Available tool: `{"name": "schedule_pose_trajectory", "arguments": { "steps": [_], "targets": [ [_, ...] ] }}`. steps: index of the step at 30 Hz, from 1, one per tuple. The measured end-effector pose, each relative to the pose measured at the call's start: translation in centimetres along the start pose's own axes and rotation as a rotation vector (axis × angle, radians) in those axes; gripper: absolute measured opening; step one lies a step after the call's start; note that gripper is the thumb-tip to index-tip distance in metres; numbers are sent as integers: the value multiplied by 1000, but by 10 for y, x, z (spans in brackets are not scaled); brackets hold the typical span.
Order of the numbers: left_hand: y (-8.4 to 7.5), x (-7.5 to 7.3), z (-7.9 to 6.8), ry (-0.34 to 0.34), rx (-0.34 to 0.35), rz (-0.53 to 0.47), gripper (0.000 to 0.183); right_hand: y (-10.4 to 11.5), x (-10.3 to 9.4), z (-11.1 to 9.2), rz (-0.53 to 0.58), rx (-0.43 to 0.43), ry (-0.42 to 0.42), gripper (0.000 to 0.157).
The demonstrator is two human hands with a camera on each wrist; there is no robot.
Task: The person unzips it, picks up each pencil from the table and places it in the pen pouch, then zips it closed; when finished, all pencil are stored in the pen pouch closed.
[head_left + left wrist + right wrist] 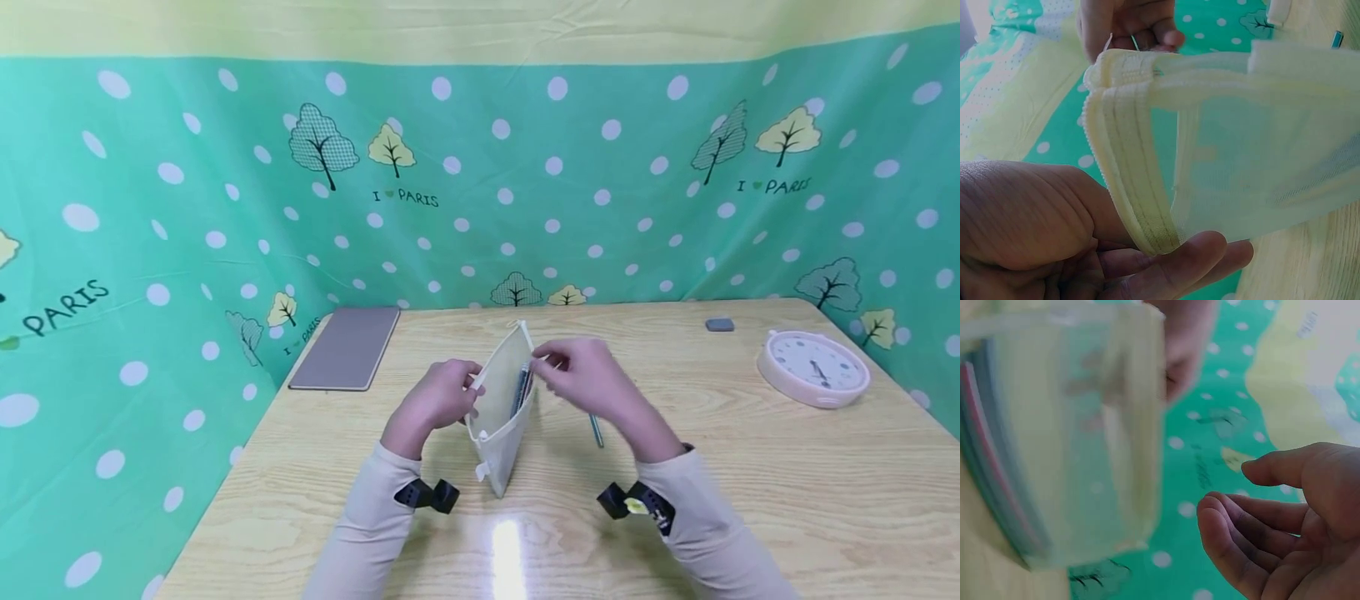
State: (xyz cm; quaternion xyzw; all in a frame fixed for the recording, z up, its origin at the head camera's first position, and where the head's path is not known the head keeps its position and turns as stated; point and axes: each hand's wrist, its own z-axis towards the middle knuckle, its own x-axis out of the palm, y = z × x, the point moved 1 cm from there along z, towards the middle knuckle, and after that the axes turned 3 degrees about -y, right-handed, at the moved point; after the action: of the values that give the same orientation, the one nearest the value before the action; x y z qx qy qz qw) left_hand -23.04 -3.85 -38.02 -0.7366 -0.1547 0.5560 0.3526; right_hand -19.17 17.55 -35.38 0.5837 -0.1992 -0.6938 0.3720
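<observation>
A pale, see-through mesh zipper pouch (pixel 504 446) stands on edge over the table, its zippered mouth spread apart. My left hand (pixel 444 392) grips the zipper edge on the pouch's left side; in the left wrist view the fingers (pixel 1179 262) lie along the mesh below the zipper band (pixel 1129 156). Several pens (pixel 520 392) lean inside against the right wall, showing through the mesh in the right wrist view. Just off the pouch's right edge is my right hand (pixel 581 371), thumb and loosely bent fingers apart with nothing between them in the right wrist view (pixel 1272 531).
A teal pen (pixel 596 431) lies on the wooden table (pixel 750 517) below my right hand. At the back left is a grey notebook (pixel 345 348). A small grey-blue eraser (pixel 719 325) and a round pink-rimmed clock (pixel 817 367) lie to the right. Green dotted cloth (pixel 480 192) hangs behind.
</observation>
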Motion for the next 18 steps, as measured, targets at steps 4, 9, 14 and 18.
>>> {"name": "schedule_pose_trajectory", "arguments": {
  "steps": [4,9,14,18],
  "targets": [
    [1,-1,0,1,-2,-3,34,-10,-27,0,19,41,-92,26],
    [2,1,0,5,1,-7,30,-47,-21,16,-102,87,-19,23],
    [4,2,-1,4,6,-6,29,-93,0,40,-294,184,201,15],
    [5,2,-1,-5,11,-13,29,-118,8,52,-394,263,275,27]
  ]
}}
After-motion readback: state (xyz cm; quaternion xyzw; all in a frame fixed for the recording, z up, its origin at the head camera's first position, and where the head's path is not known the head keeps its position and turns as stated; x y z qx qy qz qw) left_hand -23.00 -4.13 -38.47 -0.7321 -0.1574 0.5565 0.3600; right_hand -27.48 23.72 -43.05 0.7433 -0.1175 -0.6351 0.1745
